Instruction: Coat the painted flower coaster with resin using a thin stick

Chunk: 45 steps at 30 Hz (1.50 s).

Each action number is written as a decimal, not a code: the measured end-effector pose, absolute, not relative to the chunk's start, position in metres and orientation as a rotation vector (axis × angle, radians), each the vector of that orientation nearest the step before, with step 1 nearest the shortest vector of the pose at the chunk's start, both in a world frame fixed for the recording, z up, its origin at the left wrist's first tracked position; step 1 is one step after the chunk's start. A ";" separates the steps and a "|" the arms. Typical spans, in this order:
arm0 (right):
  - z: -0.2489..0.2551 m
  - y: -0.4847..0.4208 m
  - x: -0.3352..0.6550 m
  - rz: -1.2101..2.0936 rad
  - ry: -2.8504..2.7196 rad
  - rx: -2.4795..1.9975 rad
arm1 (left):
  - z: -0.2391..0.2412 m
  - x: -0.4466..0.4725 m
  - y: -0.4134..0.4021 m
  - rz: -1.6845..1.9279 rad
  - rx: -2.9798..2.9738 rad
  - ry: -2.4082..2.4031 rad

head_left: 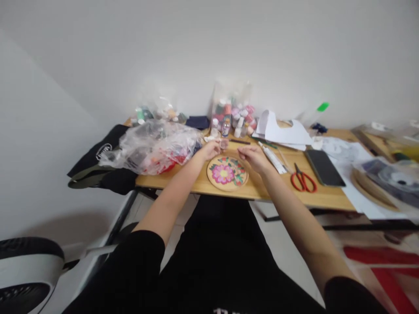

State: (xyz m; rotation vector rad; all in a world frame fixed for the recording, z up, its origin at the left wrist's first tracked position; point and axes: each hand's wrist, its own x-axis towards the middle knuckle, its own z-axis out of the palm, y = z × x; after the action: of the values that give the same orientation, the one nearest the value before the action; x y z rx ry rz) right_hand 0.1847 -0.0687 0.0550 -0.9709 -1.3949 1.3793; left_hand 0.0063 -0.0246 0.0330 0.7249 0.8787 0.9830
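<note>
A round wooden plaque [227, 173] painted with a pink flower and green leaves lies on the wooden table [262, 192] in front of me. My left hand [211, 149] is above its far left edge, fingers pinched on a small clear jar [224, 143]. My right hand [253, 157] hovers over the plaque's right edge with fingers curled; what they hold, if anything, is too small to make out. A dark brush-like stick [240, 141] lies just beyond the hands.
A crumpled plastic bag [153, 146] covers the left of the table. Several small paint bottles [234, 115] stand at the back. Red scissors [303, 181], a black phone [324, 167], white papers [281, 131] and white tubes [273, 159] lie to the right.
</note>
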 end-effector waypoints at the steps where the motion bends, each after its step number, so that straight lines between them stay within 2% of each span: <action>1: 0.056 -0.071 0.185 1.376 -1.390 -0.974 | 0.034 0.007 -0.026 0.984 0.722 0.883; 18: 0.064 -0.051 0.188 1.369 -1.539 -0.848 | 0.027 0.002 -0.017 0.908 0.871 0.826; 26: 0.054 -0.026 0.178 1.425 -1.349 -0.900 | 0.022 -0.007 -0.009 0.847 0.874 0.705; 35: 0.049 -0.037 0.174 0.913 -1.596 -1.033 | 0.008 -0.015 0.003 0.692 0.873 0.508; 40: 0.047 -0.042 0.178 0.493 -1.884 -1.067 | 0.005 -0.016 0.004 0.716 0.895 0.504; 45: 0.043 -0.041 0.178 0.375 -2.038 -1.040 | 0.011 -0.016 0.003 0.699 0.903 0.520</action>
State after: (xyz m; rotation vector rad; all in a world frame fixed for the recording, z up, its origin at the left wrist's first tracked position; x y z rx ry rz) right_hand 0.1775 -0.0406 0.0426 -1.0401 -2.0382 0.3751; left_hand -0.0162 0.0026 0.0107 0.9033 0.5200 0.6986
